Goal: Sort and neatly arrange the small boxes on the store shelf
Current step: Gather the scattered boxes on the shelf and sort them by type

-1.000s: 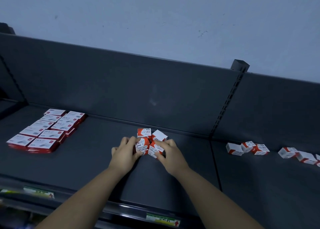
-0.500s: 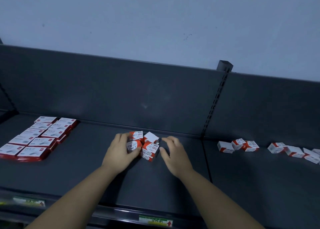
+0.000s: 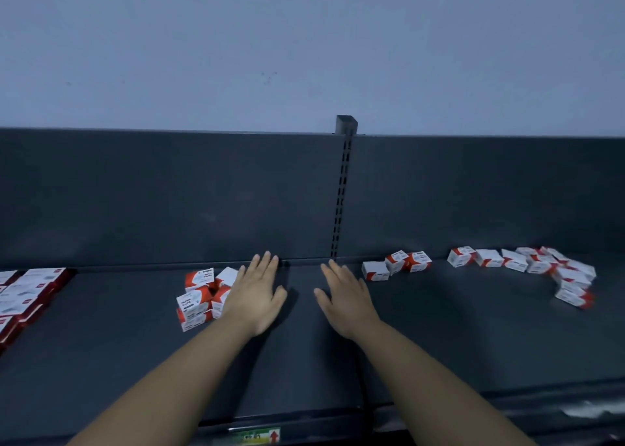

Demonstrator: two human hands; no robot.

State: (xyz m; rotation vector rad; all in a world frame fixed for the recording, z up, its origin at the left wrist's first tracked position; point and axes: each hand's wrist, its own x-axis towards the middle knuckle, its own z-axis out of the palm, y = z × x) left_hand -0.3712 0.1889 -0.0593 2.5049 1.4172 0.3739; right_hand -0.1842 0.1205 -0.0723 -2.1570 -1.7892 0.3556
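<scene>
A person reaches both bare arms over a dark store shelf (image 3: 135, 361). The left hand (image 3: 258, 298) and right hand (image 3: 346, 302) are palm down, fingers straight and loosely together, holding nothing. A cluster of small red-and-white boxes (image 3: 198, 298) stands jumbled just beside the left hand, which hides its right edge; whether they touch cannot be told. Past the slotted post (image 3: 341, 202), three more boxes (image 3: 397, 265) sit near the back panel, and a curved row of boxes (image 3: 541, 270) trails off to the right. Flat red-edged packs (image 3: 27, 290) lie in rows at far left. A price label (image 3: 258, 437) marks the shelf's front lip.
</scene>
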